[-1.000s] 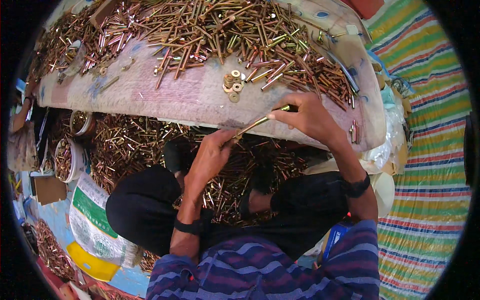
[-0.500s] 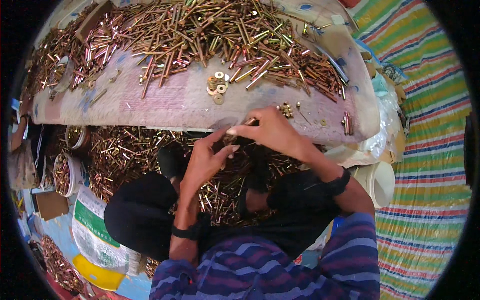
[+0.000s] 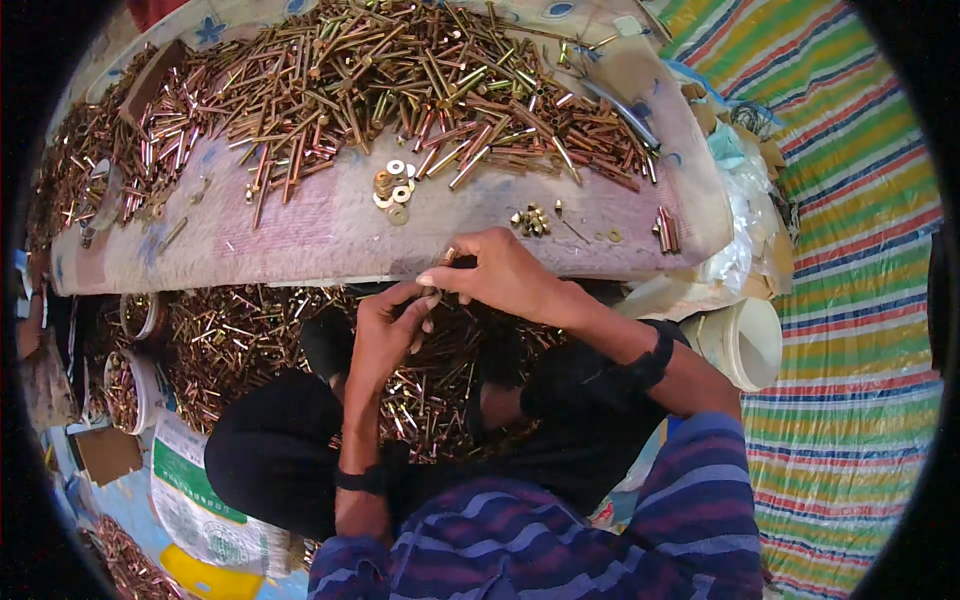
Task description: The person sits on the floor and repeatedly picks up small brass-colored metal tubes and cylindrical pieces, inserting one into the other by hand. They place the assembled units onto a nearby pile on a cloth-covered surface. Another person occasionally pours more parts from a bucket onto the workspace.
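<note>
In front of the padded table's near edge, my two hands meet at the fingertips. My right hand (image 3: 505,278) is closed round a small copper-coloured metal piece, like a bolt sleeve (image 3: 450,256), whose end shows above the fingers. My left hand (image 3: 385,335) pinches at the lower end of the same piece; its fingertips touch the right thumb, and they hide most of what lies between. Beyond the hands is a little stack of flat washers (image 3: 396,190). Several brass-coloured nuts (image 3: 533,220) lie just past my right hand.
A large heap of metal bolts and tubes (image 3: 400,85) covers the far part of the padded table (image 3: 330,240). More metal pieces (image 3: 240,335) fill the space beneath. A white bucket (image 3: 757,345) lies tipped at right; filled tubs (image 3: 147,390) stand at left.
The whole view has shifted a little, so the table heap sits further left. My left fingers have closed in against the right fingertips on the piece.
</note>
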{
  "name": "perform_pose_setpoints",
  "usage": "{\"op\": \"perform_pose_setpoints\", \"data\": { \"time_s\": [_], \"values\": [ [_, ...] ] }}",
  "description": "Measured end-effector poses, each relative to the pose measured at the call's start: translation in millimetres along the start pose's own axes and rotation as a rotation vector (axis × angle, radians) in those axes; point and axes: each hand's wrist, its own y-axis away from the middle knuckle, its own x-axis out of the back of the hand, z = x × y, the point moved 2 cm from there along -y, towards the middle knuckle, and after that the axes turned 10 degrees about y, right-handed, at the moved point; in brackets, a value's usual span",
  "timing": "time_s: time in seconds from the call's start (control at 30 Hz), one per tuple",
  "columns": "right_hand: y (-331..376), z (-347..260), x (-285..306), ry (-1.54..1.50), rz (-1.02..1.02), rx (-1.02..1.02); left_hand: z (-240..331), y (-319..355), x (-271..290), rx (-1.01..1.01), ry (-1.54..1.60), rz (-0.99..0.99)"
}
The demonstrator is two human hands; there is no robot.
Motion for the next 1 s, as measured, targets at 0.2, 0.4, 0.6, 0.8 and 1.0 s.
{"op": "perform_pose_setpoints", "data": {
  "time_s": [0.2,0.4,0.6,0.8,1.0],
  "values": [
    [10,18,67,0.09,0.084,0.251,-1,0,1,0.003,0.05,-0.015],
    [6,101,114,0.689,0.317,-0.008,-1,0,0,0.016,0.057,-0.017],
    [1,132,102,0.721,0.317,0.039,-2,0,4,0.004,0.044,-0.013],
    [-9,114,102,0.623,0.282,-0.014,-4,-1,7,-0.031,0.052,-0.009],
    [-2,51,93,0.145,0.163,0.053,-3,1,11,-0.03,0.023,-0.005]
  ]
}}
